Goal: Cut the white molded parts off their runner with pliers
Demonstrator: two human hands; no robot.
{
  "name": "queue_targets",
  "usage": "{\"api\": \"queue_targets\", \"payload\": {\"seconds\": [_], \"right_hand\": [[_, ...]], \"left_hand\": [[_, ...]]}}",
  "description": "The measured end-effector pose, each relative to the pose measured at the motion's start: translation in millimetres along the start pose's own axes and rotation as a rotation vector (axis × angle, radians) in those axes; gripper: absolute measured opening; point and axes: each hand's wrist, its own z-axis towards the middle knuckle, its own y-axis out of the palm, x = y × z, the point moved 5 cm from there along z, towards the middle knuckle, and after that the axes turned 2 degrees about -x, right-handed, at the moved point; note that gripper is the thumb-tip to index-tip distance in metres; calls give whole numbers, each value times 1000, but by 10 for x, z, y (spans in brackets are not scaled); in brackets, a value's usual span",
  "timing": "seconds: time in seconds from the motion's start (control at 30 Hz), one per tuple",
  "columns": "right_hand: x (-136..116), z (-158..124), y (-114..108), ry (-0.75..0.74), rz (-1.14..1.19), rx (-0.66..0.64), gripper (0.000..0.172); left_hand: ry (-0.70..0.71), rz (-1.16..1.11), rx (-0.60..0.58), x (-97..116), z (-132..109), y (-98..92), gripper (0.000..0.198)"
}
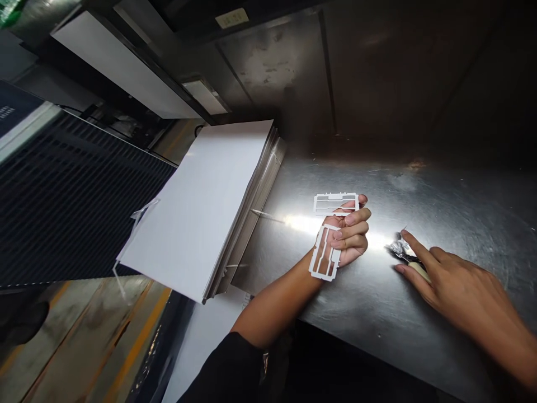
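My left hand (349, 235) is curled palm-up over the steel table (461, 190), fingers closed round two white, flat cut-out frame parts: one (335, 202) sticks up above the fingers, the other (324, 258) lies along my wrist. To its right, my right hand (453, 285) rests on the table, closed on a small tool with a pale handle (417, 267). Its forefinger is stretched out, pointing to a little crumpled, shiny scrap (398, 246) lying at the tool's tip.
A thick stack of white sheets (210, 207) hangs over the table's left edge. Left of it lies a dark slatted machine bed (62, 207). A dark metal wall (377, 73) stands behind. Floor with yellow lines (138, 347) shows below left.
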Motion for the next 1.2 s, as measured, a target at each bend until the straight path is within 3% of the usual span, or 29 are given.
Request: {"api": "queue_targets", "payload": {"seconds": [0.13, 0.43, 0.63, 0.87, 1.03, 1.2], "right_hand": [[23, -12, 33, 2, 9, -1, 77], [72, -38, 96, 29, 49, -118, 72], [45, -18, 39, 33, 44, -83, 77], [32, -29, 37, 17, 29, -85, 73], [29, -14, 11, -17, 6, -45, 72], [75, -33, 55, -30, 2, -85, 70]], "left_hand": [[2, 16, 23, 4, -13, 32, 47], [-32, -29, -54, -11, 13, 17, 49], [-65, -43, -25, -59, 31, 13, 27], [-61, -85, -8, -84, 76, -14, 41], [-59, -83, -25, -76, 98, -67, 36], [-70, -44, -35, -75, 83, -40, 37]]}}
